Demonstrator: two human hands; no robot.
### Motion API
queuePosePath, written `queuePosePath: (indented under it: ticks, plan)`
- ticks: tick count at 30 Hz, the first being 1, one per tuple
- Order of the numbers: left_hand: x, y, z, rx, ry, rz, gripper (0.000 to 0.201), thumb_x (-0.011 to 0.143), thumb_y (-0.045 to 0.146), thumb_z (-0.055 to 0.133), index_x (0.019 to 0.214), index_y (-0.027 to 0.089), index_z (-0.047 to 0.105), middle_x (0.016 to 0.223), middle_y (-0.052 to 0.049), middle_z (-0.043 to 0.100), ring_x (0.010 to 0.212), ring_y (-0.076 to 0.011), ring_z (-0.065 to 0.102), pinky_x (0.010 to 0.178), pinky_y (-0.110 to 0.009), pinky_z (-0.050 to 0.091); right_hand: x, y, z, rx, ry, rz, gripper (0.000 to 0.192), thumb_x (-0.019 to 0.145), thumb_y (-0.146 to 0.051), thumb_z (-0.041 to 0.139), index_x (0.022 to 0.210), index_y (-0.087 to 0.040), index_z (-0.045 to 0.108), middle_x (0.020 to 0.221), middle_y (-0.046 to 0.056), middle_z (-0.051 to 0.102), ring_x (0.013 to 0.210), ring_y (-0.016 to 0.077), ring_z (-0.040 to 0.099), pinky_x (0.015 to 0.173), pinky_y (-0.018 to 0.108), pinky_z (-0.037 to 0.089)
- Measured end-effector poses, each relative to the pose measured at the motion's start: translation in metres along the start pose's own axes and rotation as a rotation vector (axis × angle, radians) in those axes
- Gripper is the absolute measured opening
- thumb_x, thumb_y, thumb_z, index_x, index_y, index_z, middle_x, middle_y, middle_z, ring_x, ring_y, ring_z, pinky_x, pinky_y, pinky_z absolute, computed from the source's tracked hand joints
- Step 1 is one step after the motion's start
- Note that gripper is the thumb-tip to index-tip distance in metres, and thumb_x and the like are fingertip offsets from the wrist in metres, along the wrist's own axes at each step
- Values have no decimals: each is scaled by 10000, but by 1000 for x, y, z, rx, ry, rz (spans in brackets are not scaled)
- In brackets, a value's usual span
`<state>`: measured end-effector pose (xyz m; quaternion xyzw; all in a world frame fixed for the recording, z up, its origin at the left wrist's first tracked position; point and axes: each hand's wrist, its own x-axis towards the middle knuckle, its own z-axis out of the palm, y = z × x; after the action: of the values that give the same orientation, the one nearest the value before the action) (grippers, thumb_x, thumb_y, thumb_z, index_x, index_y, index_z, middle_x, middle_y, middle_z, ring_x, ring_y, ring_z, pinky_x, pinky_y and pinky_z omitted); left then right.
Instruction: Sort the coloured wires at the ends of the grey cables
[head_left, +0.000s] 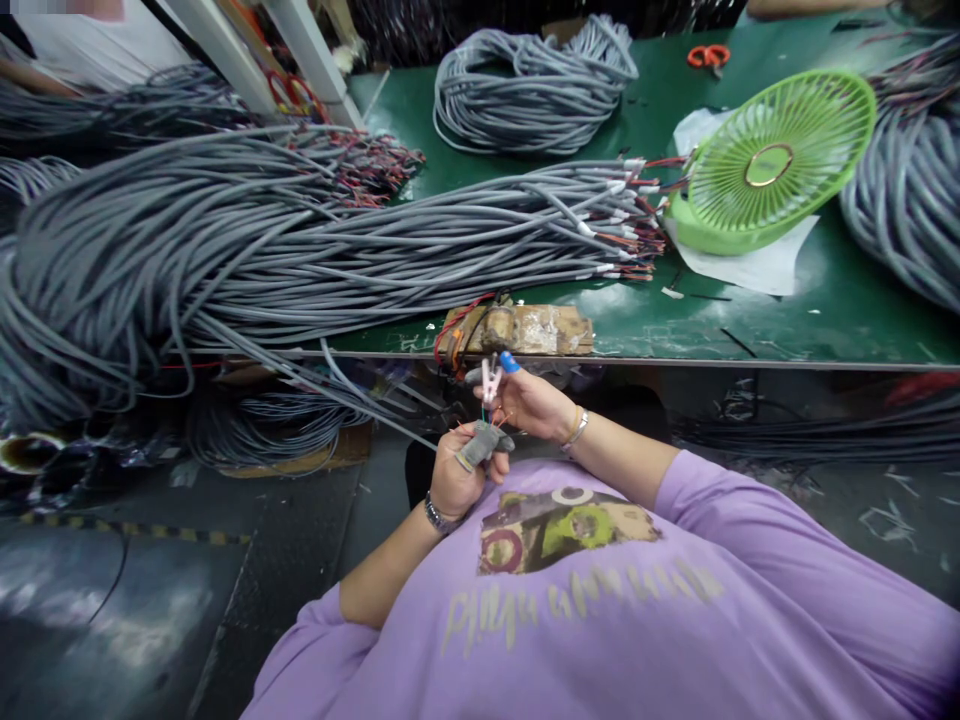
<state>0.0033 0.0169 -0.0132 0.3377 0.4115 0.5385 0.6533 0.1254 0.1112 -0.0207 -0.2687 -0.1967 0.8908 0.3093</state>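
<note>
My left hand (463,468), with grey covers on some fingers, is closed round the end of a grey cable (390,413). Thin coloured wires fan out of that end between my two hands. My right hand (541,402) has a blue cover on one fingertip. Its fingers are closed on a small pale forked tool (491,380), just above the loose wires. Whether the tool touches a wire is too small to tell. Past my hands, at the table's front edge, sits a worn wooden block (555,330) with a fixture and red wires on it.
Grey cables (420,240) with stripped ends lie in a big bundle across the green table (637,325). Coiled cable (532,95) sits behind, and more is at right (904,200). A green fan (772,165) and orange-handled scissors (708,57) are also on the table.
</note>
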Motion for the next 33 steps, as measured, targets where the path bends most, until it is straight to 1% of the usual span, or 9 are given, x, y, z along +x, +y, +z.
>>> queuePosePath:
  ticks: [3,7,11,16,20,25,28,33]
  plan:
    - [1,1,4,8,53,36,320,778,430,685,716,118,706,485,-25,621,333,-89,506,346,-187,360,0,1,0,-40,42,-69,386,878,-527,575,859,-151,661,789,42,657,628,101,571,523,190,449]
    - [3,2,8,7,80,28,327,779,433,678,693,119,703,473,-22,612,333,-88,504,352,-188,356,-2,3,4,-61,67,-135,375,825,-525,646,839,-151,659,734,19,631,577,86,544,474,177,413]
    - [4,2,9,1,92,20,345,759,453,688,671,120,691,468,-23,612,327,-90,499,352,-192,356,-5,1,12,-46,101,-149,345,777,-480,719,770,-144,642,631,-17,578,529,72,521,455,168,395]
    - [7,1,7,-13,93,-3,361,761,472,682,677,121,681,460,-16,603,320,-88,486,345,-197,342,-7,-3,12,25,66,-58,340,870,-483,614,850,-149,675,690,11,643,589,92,575,500,186,452]
    - [7,0,7,-7,91,-40,368,760,475,673,675,117,680,448,-16,593,312,-87,478,344,-199,336,-5,-3,10,56,66,-50,306,908,-444,578,847,-160,675,716,13,662,571,85,567,484,181,450]
    - [8,-1,7,-9,109,-51,367,735,475,690,674,114,680,443,-17,592,307,-88,476,338,-196,332,-3,-2,12,101,98,-51,274,927,-393,559,853,-154,672,725,19,667,576,96,570,504,191,460]
    - [8,-2,7,-10,101,-63,352,737,456,688,669,111,684,442,-22,595,303,-90,474,338,-197,333,-4,-2,11,94,78,-33,311,925,-432,548,880,-149,671,738,22,668,572,100,558,505,200,455]
    - [4,-1,7,-13,95,-53,341,744,440,689,666,108,681,446,-27,600,309,-90,481,340,-191,337,-7,-2,8,87,35,14,454,897,-586,497,894,-160,654,797,38,669,596,108,564,504,205,460]
